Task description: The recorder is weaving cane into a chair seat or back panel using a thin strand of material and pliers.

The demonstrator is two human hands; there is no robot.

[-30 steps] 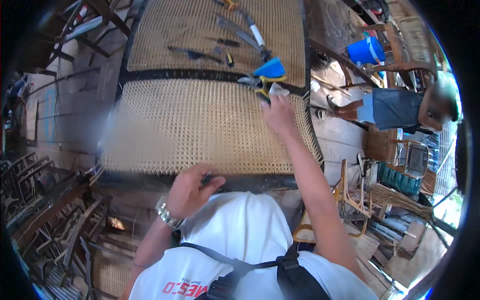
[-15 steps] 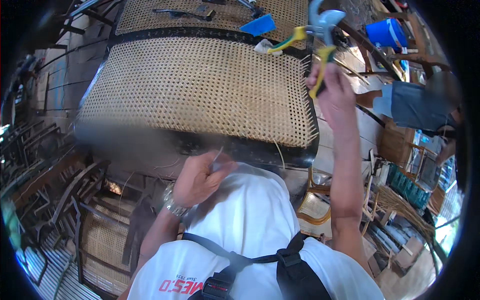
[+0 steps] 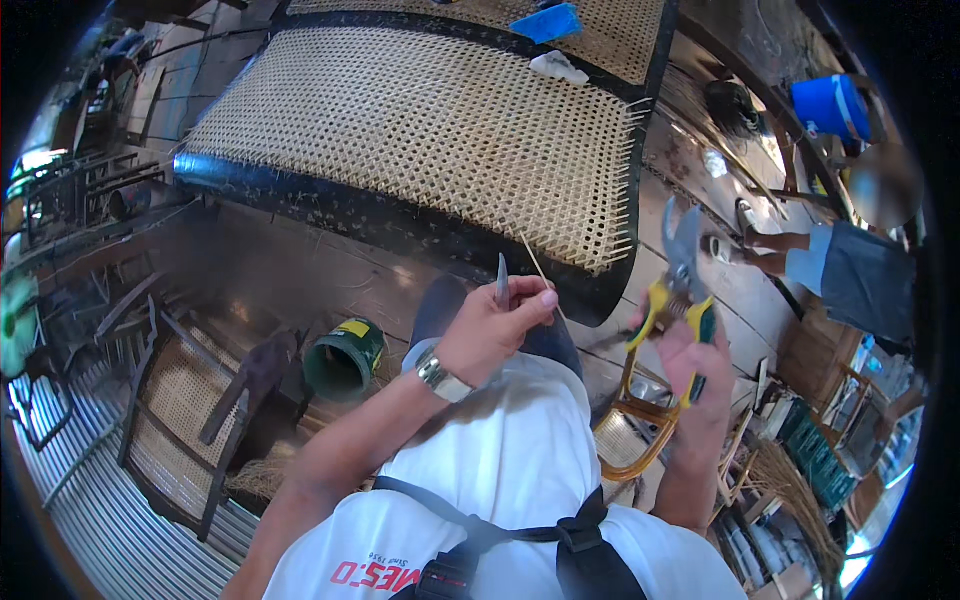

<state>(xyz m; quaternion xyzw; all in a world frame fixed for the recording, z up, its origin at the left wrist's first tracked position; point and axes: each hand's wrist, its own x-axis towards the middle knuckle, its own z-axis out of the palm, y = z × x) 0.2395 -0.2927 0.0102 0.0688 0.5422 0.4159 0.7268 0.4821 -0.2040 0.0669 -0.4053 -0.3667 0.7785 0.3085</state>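
Note:
My right hand (image 3: pixel 690 375) grips a pair of pruning shears (image 3: pixel 680 285) with yellow and green handles, its grey blades pointing up. My left hand (image 3: pixel 490 325), with a metal watch on the wrist, pinches a thin cane strip (image 3: pixel 537 262) and a small grey blade (image 3: pixel 501 280) that sticks up between the fingers. Both hands hang in front of my chest, just below the near corner of a large woven cane panel (image 3: pixel 420 130) in a black frame.
A green tin can (image 3: pixel 343 358) stands on the plank floor at my left. A cane chair seat (image 3: pixel 185 410) lies lower left. A blue bucket (image 3: pixel 830 105) and a seated person (image 3: pixel 840 260) are at the right. A blue object (image 3: pixel 548 22) lies on the far panel.
My right hand came down from the panel's far edge with the shears to chest height. My left hand rose, pinching the strip. The view tilted, so the panel sits further up.

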